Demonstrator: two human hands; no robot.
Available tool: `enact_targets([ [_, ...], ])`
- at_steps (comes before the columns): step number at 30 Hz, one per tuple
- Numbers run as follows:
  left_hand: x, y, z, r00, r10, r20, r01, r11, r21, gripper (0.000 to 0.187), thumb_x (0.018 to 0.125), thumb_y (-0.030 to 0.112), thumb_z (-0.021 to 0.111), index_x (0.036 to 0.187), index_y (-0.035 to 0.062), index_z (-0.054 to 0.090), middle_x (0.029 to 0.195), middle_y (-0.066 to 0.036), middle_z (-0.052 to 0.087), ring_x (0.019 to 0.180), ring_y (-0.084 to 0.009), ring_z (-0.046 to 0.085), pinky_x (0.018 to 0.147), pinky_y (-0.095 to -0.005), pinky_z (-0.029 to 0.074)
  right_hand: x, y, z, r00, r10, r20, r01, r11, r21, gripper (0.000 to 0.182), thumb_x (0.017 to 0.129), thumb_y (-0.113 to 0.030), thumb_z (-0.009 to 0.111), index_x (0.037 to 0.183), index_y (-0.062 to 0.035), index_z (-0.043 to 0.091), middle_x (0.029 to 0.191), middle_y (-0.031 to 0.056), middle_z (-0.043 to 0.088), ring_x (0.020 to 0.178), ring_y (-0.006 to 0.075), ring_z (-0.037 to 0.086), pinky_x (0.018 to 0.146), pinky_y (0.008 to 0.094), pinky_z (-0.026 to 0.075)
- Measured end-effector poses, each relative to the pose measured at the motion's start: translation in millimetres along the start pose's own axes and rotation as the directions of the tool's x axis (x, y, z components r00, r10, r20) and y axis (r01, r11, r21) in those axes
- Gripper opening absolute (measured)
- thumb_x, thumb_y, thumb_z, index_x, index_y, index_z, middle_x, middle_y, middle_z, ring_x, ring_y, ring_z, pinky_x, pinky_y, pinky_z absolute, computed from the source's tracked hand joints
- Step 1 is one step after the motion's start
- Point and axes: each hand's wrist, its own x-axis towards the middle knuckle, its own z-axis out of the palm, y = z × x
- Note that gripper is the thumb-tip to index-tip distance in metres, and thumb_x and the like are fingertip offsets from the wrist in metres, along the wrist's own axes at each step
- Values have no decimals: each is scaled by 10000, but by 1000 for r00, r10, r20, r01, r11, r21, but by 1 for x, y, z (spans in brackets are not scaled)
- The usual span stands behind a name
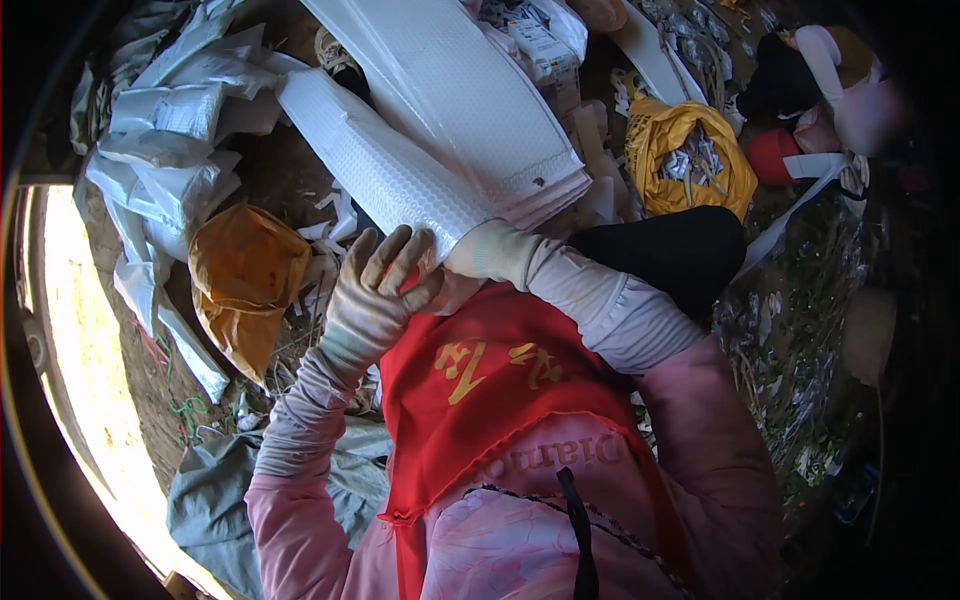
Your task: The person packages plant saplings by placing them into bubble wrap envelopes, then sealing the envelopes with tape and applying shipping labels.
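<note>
My left hand (380, 290), in a soiled pale work glove, curls its fingers at the near end of a long, white bubble-wrap piece (400, 165). My right hand (490, 250), gloved too, reaches across to the same near end. Its fingers are hidden by the bubble wrap and the hand's own angle. The piece slants away from me, up and to the left. Beside it lies a wider stack of flat bubble-wrap sheets (470, 110), whose near edges show at the right. A red apron (480, 390) covers my lap below both hands.
A heap of pale plastic packaging (165, 150) lies at left, beside an open orange-brown bag (245, 270). At right stands a yellow sack (640, 150) holding scraps. Another person (840, 70) sits at the far right near a red container (770, 158). Scraps litter the ground.
</note>
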Motion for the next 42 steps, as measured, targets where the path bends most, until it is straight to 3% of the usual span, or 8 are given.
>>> enact_targets([
  [5,6,5,22,994,84,-66,-92,988,-125,243,584,110,690,820,101,631,1222,-95,573,1143,-290,546,918,-501,460,-81,42,26,993,60,-101,-40,981,189,205,899,-150,513,974,-5,638,946,166,650,868,336,628,735,375,524],
  [9,8,-1,23,999,23,-36,-32,957,-289,321,523,106,681,839,100,625,1211,-107,577,1141,-318,543,918,-508,448,-89,33,41,750,-130,-649,400,870,287,114,870,-76,582,927,11,630,887,133,635,831,299,627,744,357,520],
  [18,9,9,20,990,-142,13,133,889,-437,273,598,121,692,867,97,647,1195,-107,578,1151,-319,536,967,-496,396,-60,-4,65,831,-110,-545,387,818,425,214,832,-200,661,963,-45,594,980,111,591,877,308,610,762,403,503],
  [28,13,13,20,988,-149,-44,124,925,-359,258,655,106,656,913,104,652,1149,-89,610,1152,-302,541,985,-499,380,-65,-14,65,474,-206,-856,598,789,142,79,801,-7,632,816,-54,570,854,57,576,694,174,560,618,314,443],
  [29,13,12,15,980,-190,-54,159,922,-352,268,659,52,636,922,104,648,1124,-77,626,1142,-305,546,984,-498,383,-77,-6,53,664,-129,-737,700,456,550,58,824,-5,614,825,-46,574,877,59,589,710,157,568,635,300,455],
  [31,9,-1,11,949,-255,-187,174,915,-365,256,668,47,647,916,112,650,1129,-74,627,1132,-309,554,982,-495,389,-112,27,28,883,-284,-374,239,-413,879,42,870,0,577,842,-31,581,922,63,616,742,125,583,670,270,478],
  [35,29,-13,-13,931,-274,-239,173,912,-372,184,790,242,658,926,119,662,1108,-88,634,1124,-318,560,977,-492,393,-127,61,-15,758,-25,-652,597,428,678,106,925,32,512,1008,2,570,945,41,612,945,96,584,862,246,471],
  [42,38,-5,-8,970,-218,-106,164,912,-376,292,751,310,658,957,104,670,1061,-55,639,1073,-308,573,943,-495,408,-65,-8,12,580,-131,-804,591,747,305,152,803,-102,694,929,-44,631,908,80,618,838,262,619,768,364,495],
])
